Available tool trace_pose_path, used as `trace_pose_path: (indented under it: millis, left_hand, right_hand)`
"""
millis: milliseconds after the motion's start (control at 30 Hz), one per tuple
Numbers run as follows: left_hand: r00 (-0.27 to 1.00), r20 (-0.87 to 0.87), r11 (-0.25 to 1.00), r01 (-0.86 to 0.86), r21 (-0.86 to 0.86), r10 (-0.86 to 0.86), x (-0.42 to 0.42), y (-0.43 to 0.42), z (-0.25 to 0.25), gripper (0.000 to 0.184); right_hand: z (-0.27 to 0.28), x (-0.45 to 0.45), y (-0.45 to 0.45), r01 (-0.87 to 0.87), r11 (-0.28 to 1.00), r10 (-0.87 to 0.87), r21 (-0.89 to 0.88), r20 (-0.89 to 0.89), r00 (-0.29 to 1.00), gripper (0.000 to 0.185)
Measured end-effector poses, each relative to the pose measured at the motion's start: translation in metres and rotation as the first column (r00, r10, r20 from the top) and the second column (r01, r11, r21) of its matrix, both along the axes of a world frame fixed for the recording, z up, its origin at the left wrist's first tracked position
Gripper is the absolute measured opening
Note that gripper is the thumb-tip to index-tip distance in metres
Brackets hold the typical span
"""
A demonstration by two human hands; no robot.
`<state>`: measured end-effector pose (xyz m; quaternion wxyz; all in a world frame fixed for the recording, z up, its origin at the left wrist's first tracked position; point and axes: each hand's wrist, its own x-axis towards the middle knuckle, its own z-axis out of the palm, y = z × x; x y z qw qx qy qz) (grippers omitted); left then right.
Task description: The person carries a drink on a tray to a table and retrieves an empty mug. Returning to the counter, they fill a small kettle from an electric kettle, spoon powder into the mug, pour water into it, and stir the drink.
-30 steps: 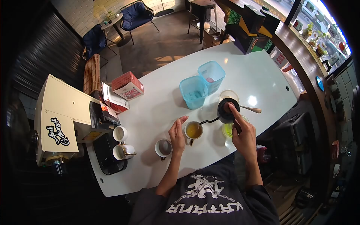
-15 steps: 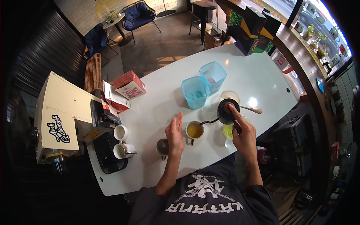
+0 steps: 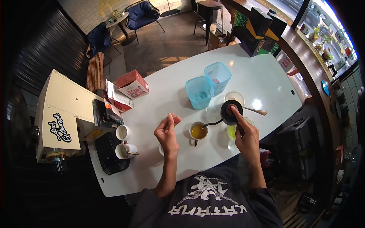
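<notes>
My right hand [image 3: 248, 138] is wrapped round the handle of a small black gooseneck kettle [image 3: 227, 118], its index finger stretched onto the lid. The spout reaches left to the rim of a cup [image 3: 195, 143] holding yellow-green liquid [image 3: 198, 132]. Whether liquid flows from it I cannot tell. Raised left of that cup, my left hand [image 3: 166, 133] has loosely bent fingers with the thumb apart and nothing visible in them. Behind this hand, another cup [image 3: 161, 149] is almost wholly hidden. Partly under the kettle stands a clear container with bright green contents [image 3: 231, 132].
Two blue translucent containers [image 3: 199, 98] stand beyond the kettle. Near them are a clear round dish [image 3: 234, 97] and a spoon [image 3: 255, 110]. On the left are two white cups [image 3: 123, 151], a black tray [image 3: 104, 152], a cream machine [image 3: 62, 110] and a red box [image 3: 133, 85].
My left hand has moved left, and its straight fingers have bent. It now covers most of the cup that showed beside it. The kettle and right hand stay nearly in place.
</notes>
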<state>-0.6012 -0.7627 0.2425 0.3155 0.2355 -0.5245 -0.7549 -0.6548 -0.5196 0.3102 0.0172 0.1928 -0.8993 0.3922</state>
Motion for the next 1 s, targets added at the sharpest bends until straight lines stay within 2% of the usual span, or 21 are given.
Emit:
trace_pose_path:
  millis: [67,233,300,433,500,533,567,633,667,733,767,833,867,1000]
  left_hand:
    - [0.997,0.06,0.992,-0.05,-0.119,0.057,0.002,-0.005,0.006,0.023]
    - [0.991,0.117,0.977,-0.042,-0.21,0.068,0.005,-0.021,0.018,0.029]
    - [0.977,0.211,0.956,0.074,-0.283,-0.014,0.008,-0.027,0.026,0.039]
    - [0.987,0.158,0.942,0.069,-0.329,-0.017,0.01,-0.047,0.006,0.049]
    - [0.994,0.11,0.902,0.025,-0.432,0.025,0.012,-0.053,0.004,0.053]
    - [0.993,0.109,0.934,-0.004,-0.358,0.046,0.012,-0.051,0.011,0.062]
    - [0.993,0.11,0.934,-0.007,-0.356,0.049,0.012,-0.05,0.011,0.062]
    - [0.971,0.082,0.821,-0.144,-0.553,0.226,0.012,-0.05,0.01,0.067]
    - [0.97,0.082,0.821,-0.145,-0.552,0.227,0.011,-0.051,0.009,0.067]
    - [0.966,-0.022,0.823,-0.231,-0.52,0.258,0.009,-0.055,0.008,0.06]
    - [0.966,-0.021,0.823,-0.232,-0.519,0.259,0.013,-0.059,0.011,0.06]
    - [0.959,0.271,0.948,0.006,-0.317,0.084,0.021,-0.067,0.019,0.038]
    - [0.977,0.166,0.906,-0.055,-0.42,0.136,0.018,-0.069,0.006,0.021]
    - [0.972,0.224,0.906,0.024,-0.423,0.078,0.019,-0.06,0.014,0.02]
  right_hand:
    - [-0.001,0.001,-0.001,0.009,1.0,-0.008,0.025,-0.028,1.0,0.087]
    - [-0.004,0.0,-0.001,0.016,0.998,-0.011,0.058,-0.082,0.997,0.087]
    - [-0.005,0.0,-0.002,0.02,0.998,-0.015,0.06,-0.085,0.996,0.087]
    - [-0.006,-0.001,-0.001,0.015,0.998,-0.009,0.063,-0.094,0.996,0.087]
    - [-0.007,-0.001,0.0,0.011,0.998,-0.005,0.064,-0.095,0.995,0.087]
    - [-0.007,-0.001,-0.001,0.011,0.998,-0.005,0.06,-0.1,0.995,0.088]
    - [-0.007,-0.001,-0.001,0.01,0.998,-0.004,0.056,-0.106,0.994,0.088]
    - [-0.007,-0.001,-0.001,0.013,0.998,-0.007,0.064,-0.104,0.995,0.088]
    - [-0.008,-0.001,-0.001,0.02,0.997,-0.013,0.072,-0.102,0.995,0.088]
    - [-0.008,-0.001,-0.001,0.019,0.996,-0.01,0.082,-0.111,0.994,0.088]
    - [-0.008,-0.001,-0.001,0.019,0.996,-0.009,0.09,-0.12,0.993,0.088]
    - [-0.007,-0.001,-0.002,0.024,0.995,-0.012,0.093,-0.125,0.992,0.088]
    - [-0.007,-0.001,-0.002,0.028,0.995,-0.016,0.096,-0.131,0.991,0.088]
    - [-0.007,-0.001,-0.003,0.033,0.995,-0.022,0.09,-0.122,0.992,0.088]
